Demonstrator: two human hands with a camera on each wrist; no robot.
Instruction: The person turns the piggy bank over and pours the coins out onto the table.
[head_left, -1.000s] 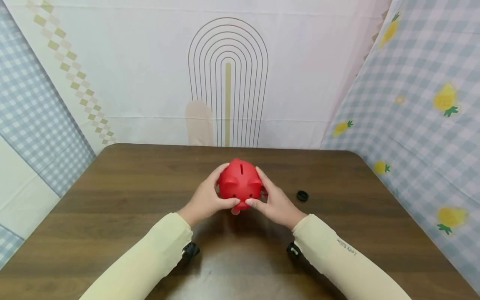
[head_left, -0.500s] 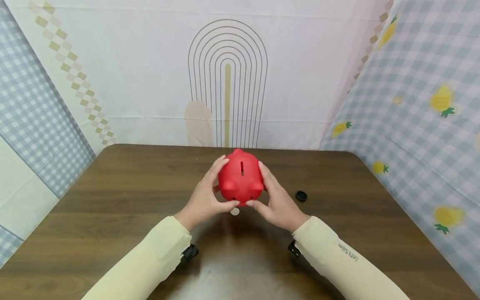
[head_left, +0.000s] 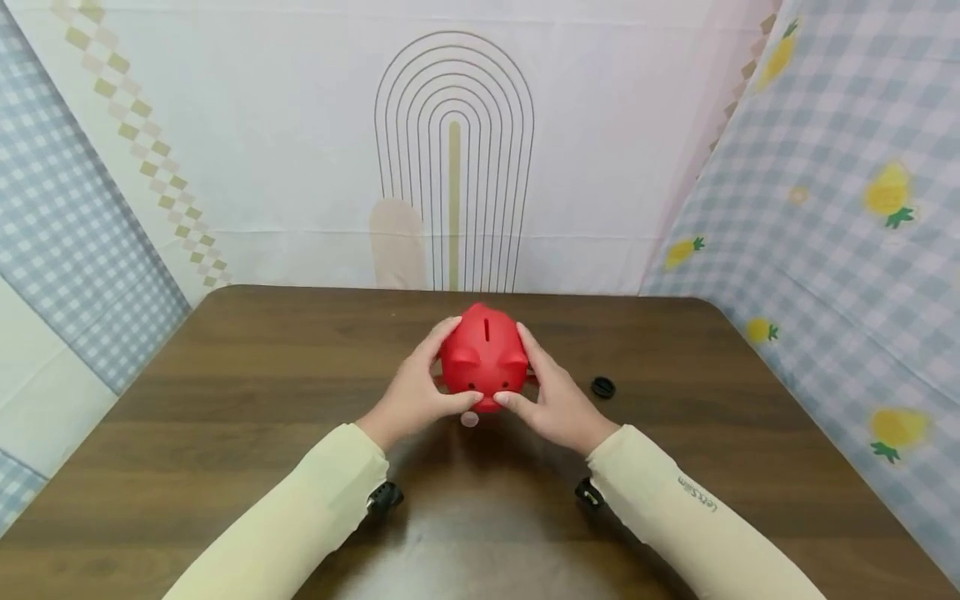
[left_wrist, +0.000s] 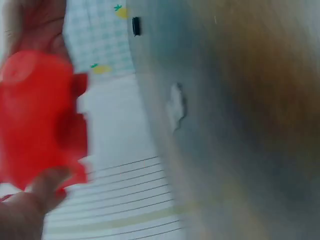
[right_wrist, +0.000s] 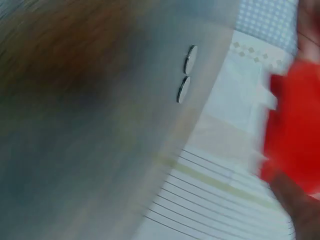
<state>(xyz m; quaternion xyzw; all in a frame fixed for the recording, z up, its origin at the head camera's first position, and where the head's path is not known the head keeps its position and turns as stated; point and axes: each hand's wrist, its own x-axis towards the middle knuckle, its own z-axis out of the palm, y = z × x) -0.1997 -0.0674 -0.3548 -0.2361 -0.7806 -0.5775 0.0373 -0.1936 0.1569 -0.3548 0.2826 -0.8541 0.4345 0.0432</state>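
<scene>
Thumbs near the snout and fingers curved round the sides, a person's left hand and right hand grip a red, rounded, plastic-looking piggy bank, holding it clear of the brown wood-grain table, slot upward and snout toward the wearer. Below the piggy bank lie two flat, round, silvery discs, sharpest in the right wrist view. Right of it rests a small, round black cap; behind it hangs a white cloth backdrop printed with arches.
</scene>
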